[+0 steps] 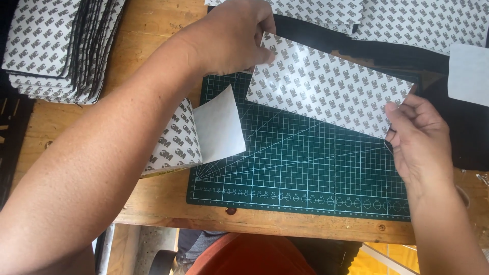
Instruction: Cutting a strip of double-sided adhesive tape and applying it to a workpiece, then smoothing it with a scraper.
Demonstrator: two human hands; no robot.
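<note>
Right now both hands grip one long rectangular sheet (328, 84) with a patterned white backing, held slanted just above the green cutting mat (300, 168) in the centre of the frame. The left hand (232, 38), reaching in from the lower left across the upper middle, pinches the sheet's upper left corner between thumb and fingers. The right hand (417, 137), at the right edge, pinches the sheet's lower right corner with its fingertips, the other fingers loosely curled. The sheet runs from upper left down to the right, its far end lower in the frame than the near one. On the left edge of the mat lies another patterned piece (175, 140) with a plain white liner (219, 127) folded back over it, partly under the left forearm. A thick stack of similar sheets (56, 46) sits in the upper left corner on the wooden table (153, 201). More patterned sheets (407, 20) lie along the top of the frame over a black strip, and a plain white piece (468, 74) rests at the upper right edge.
</note>
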